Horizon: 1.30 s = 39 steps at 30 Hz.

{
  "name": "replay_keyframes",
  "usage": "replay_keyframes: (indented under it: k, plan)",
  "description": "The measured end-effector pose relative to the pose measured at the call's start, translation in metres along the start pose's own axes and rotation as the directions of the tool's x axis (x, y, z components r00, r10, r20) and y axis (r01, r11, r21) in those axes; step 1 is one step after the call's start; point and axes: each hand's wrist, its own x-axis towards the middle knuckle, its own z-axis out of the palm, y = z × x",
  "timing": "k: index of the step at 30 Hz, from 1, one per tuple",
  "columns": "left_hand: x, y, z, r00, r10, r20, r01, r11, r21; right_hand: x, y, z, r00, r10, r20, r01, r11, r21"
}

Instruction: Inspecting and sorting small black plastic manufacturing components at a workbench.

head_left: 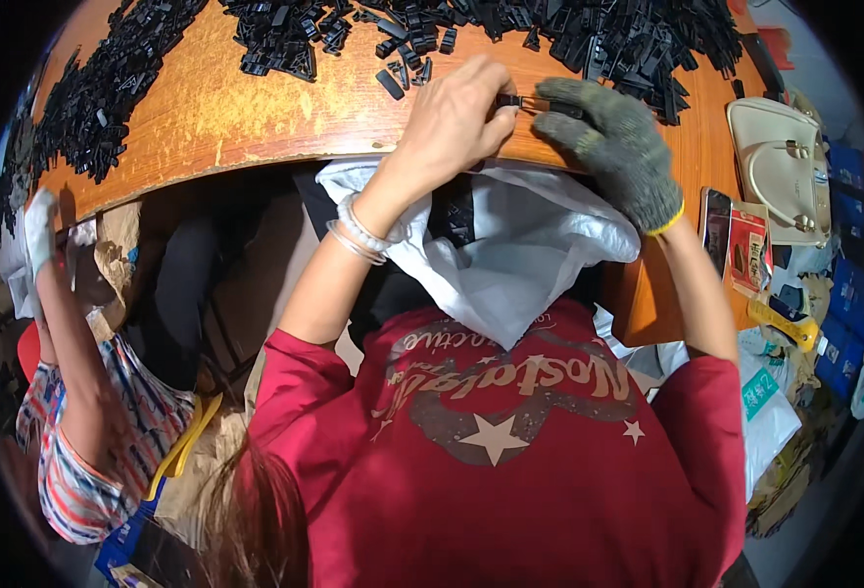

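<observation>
My left hand (455, 120), bare and with bracelets at the wrist, pinches a small black plastic piece (508, 100) just above the table's near edge. Facing it, my right hand (610, 142) wears a grey knit glove with a yellow cuff. Its fingers close round a slim dark object (559, 107), whose thin end meets the black piece; its exact kind is not clear. A white sack (530, 255) hangs open below my hands, at my lap, with dark pieces visible inside. Several loose black plastic pieces (403, 76) lie just beyond my left hand.
Heaps of black plastic parts (613, 44) cover the far side of the wooden table (246, 118). Another heap (109, 98) lies at left, near a seated person (109, 421) with a white-gloved hand. At right are a cream handbag (780, 171), a phone (716, 220) and a red packet (748, 250).
</observation>
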Motion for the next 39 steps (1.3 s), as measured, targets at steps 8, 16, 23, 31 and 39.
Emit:
replay_keyframes:
  k: [8,16,23,31,39]
  plan:
    - [-0.006,0.016,-0.013,0.856,-0.260,0.447,0.515,0.352,-0.782,-0.011,-0.036,-0.017,0.788,0.547,0.284,-0.544,0.402,0.736]
    - [0.005,0.036,-0.010,0.843,-0.379,0.382,0.538,0.607,-0.585,-0.012,-0.039,-0.003,0.800,0.570,0.186,-0.437,0.343,0.831]
    - [0.057,0.001,0.007,0.998,-0.062,-0.023,0.066,0.974,0.219,-0.011,-0.051,-0.030,0.688,0.479,0.545,-0.568,-0.113,0.815]
    - [0.044,0.009,0.008,0.998,0.045,-0.055,-0.017,0.901,0.434,-0.026,-0.044,-0.029,0.549,0.568,0.613,-0.633,-0.197,0.749]
    - [0.009,0.019,-0.004,0.991,0.081,0.107,-0.116,0.915,0.386,-0.033,-0.011,0.005,0.851,0.506,-0.137,-0.476,0.855,0.206]
